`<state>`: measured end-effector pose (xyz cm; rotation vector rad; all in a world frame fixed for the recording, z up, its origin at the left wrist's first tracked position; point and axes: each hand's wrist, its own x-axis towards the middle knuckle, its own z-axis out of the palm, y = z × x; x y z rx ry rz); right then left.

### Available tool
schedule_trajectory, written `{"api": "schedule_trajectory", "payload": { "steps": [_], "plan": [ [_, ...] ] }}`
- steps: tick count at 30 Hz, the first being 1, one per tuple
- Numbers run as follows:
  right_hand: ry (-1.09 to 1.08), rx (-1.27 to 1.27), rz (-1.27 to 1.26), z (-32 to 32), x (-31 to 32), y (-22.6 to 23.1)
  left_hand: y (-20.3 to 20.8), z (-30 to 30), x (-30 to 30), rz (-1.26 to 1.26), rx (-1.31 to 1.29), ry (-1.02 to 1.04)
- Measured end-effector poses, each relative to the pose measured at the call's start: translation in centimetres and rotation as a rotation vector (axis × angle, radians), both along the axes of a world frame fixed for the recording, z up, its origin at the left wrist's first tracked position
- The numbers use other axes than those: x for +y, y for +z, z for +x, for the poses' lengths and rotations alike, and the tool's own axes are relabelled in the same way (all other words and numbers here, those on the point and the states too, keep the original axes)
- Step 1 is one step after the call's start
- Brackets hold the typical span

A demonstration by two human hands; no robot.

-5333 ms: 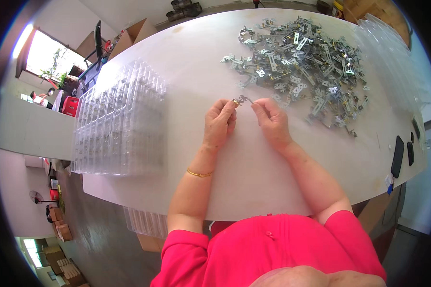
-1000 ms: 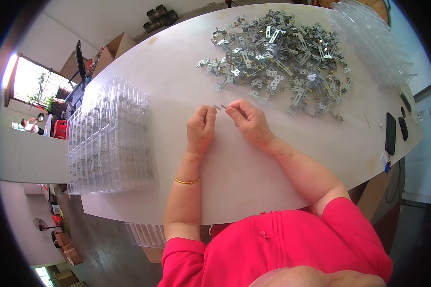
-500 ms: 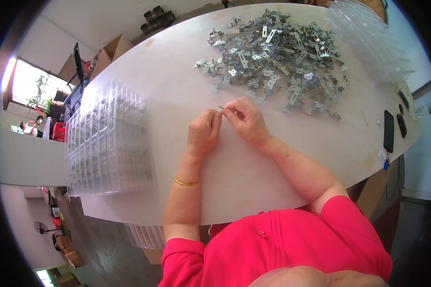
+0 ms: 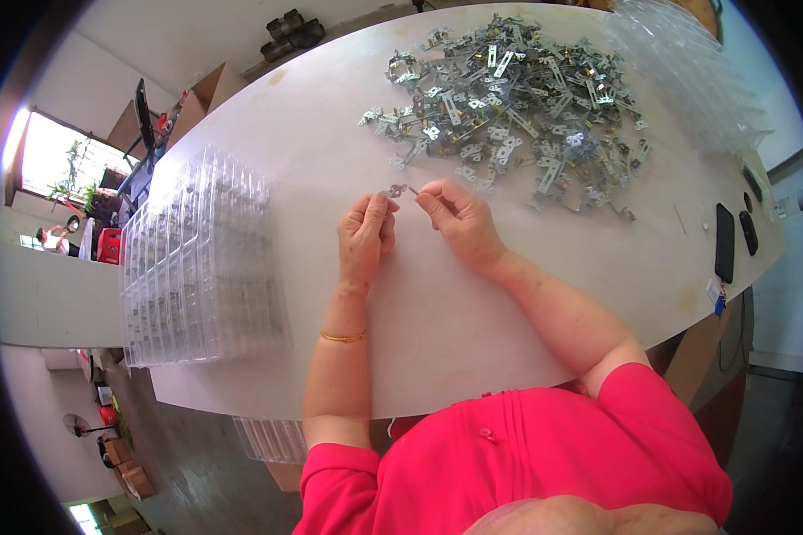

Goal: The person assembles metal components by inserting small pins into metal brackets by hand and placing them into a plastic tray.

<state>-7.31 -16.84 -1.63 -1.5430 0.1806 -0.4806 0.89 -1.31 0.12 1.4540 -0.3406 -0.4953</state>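
Note:
Between thumb and fingers, my left hand [image 4: 366, 234] pinches a small metal bracket [image 4: 396, 191] whose holed end sticks out past the fingertips. Close on its right, my right hand [image 4: 459, 220] is closed in a pinch on a thin, short piece [image 4: 412, 189], too small to name, its tip by the bracket's end. Whether the two pieces touch I cannot tell. Beyond both hands spreads a large heap of metal brackets [image 4: 517, 107], silvery with some brass-coloured bits.
A stack of clear plastic trays [image 4: 201, 267] holding small parts stands at the table's left. More clear trays [image 4: 687, 80] lie at the far right. A black phone [image 4: 724, 245], keys [image 4: 719, 305] and a thin rod [image 4: 680, 220] lie near the right edge of the white table [image 4: 455, 348].
My left hand has turned and shifted slightly left, bringing the bracket into sight. The fingertips of both hands have moved apart; my right hand has stayed nearly in place.

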Motion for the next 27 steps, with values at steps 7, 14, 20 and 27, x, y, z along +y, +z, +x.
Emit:
{"api": "schedule_trajectory", "payload": {
  "steps": [7, 14, 20, 27],
  "plan": [
    [0.011, 0.045, -0.058, 0.0, 0.0, -0.1, -0.1, -0.2, -0.1, 0.034, -0.045, 0.002],
    [-0.005, 0.044, -0.102, 0.0, 0.1, -0.2, -0.8, 0.0, 0.1, 0.100, -0.330, 0.044],
    [0.066, 0.061, -0.032, 0.0, -0.4, 0.1, -1.2, 0.0, 0.0, 0.251, -0.550, 0.020],
    [0.376, 0.123, 0.443, 0.5, -2.1, 0.4, -0.9, -0.6, -0.2, 0.229, -0.608, 0.035]
  ]
}}
